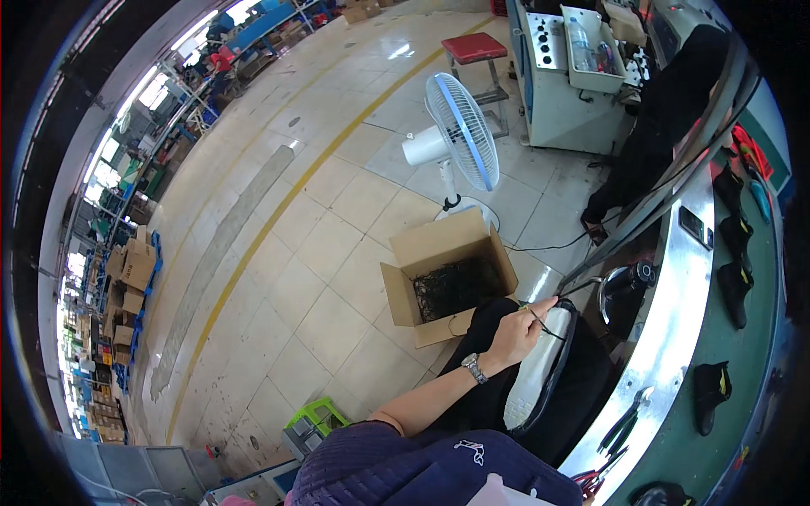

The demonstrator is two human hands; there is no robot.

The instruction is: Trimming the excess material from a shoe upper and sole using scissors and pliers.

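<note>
My left hand [514,336], with a watch on its wrist, is closed in a pinch at the far end of a shoe [533,377] across my lap. The shoe has a long whitish face and a black edge. A thin black cord [548,331] runs from my fingers over the whitish face; it looks like a lace. My right hand does not show. Beyond my knees stands an open cardboard box [402,297] with a tangle of thin black strands [456,287] inside.
On my right, a metal ledge [620,390] holds black-handled pliers [624,426] and a phone [695,226]. Several black shoes [734,291] lie on the green belt [675,438] beyond. A fan [462,135] and red stool [474,48] stand ahead. Another person's dark-clothed leg [645,139] is near the machine.
</note>
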